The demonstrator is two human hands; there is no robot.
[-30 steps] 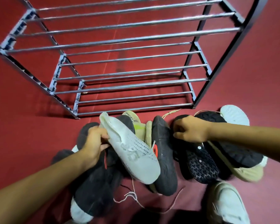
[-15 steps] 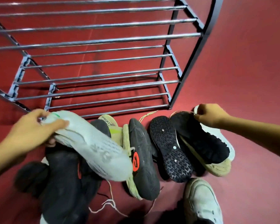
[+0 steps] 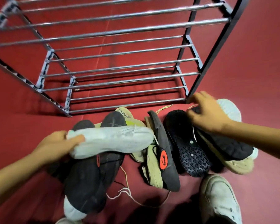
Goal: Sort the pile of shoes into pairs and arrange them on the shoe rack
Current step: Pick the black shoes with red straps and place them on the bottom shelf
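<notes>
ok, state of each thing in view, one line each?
left hand: grips white knit shoe.
white knit shoe: lifted, lying crosswise over the pile.
right hand: fingers spread on black-soled shoe.
black-soled shoe: sole up, in pile.
shoe rack: upright, no shoes on its bars.

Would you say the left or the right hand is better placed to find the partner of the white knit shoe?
Probably the right. The left hand already grips the white knit shoe, while the right hand rests spread over the black-soled shoe beside a similar white shoe by the shoe rack.
</notes>
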